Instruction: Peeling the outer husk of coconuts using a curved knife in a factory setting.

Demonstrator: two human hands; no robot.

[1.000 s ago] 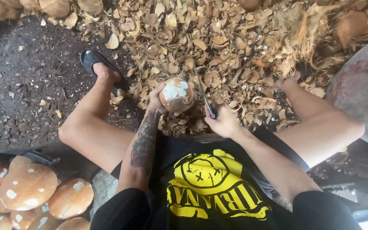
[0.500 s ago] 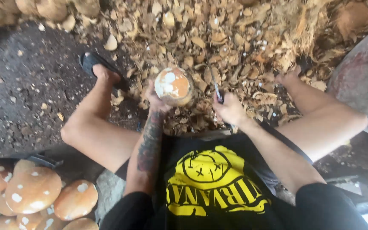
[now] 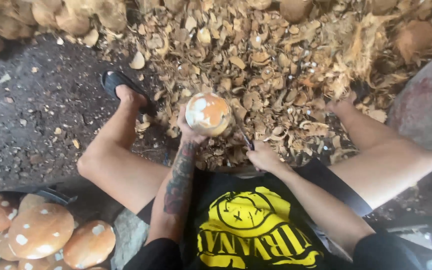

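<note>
Coconut: round brown-orange coconut with white scraped patches (image 3: pixel 207 114), raised in front of the knees over the heap of husk chips, cupped from below by the left hand.
Left hand: left hand (image 3: pixel 190 131) wraps its fingers and thumb around the lower near side of the coconut, gripping it firmly.
Right hand: right hand (image 3: pixel 262 156) is closed in a fist around the handle of a narrow dark-bladed knife (image 3: pixel 244 135); the blade slants up toward the right flank of the coconut, its tip just beside or touching the shell, which I cannot tell.
Done so far: judging by the white patches, much brown skin is already pared off; 1 heap of dry brown shell and husk chips (image 3: pixel 276 70) covers the ground ahead, and a dark basin of peeled brown-and-white coconuts (image 3: pixel 41 231) sits at lower left.
Left to do: orange-brown skin still covers a large part of the visible face, so paring looks unfinished.
Change over 0.5 s: coconut sits a little lower and nearer the lap; right hand has dropped back toward the body, showing more blade.
Change over 1 s: coconut appears turned, showing more orange skin.
</note>
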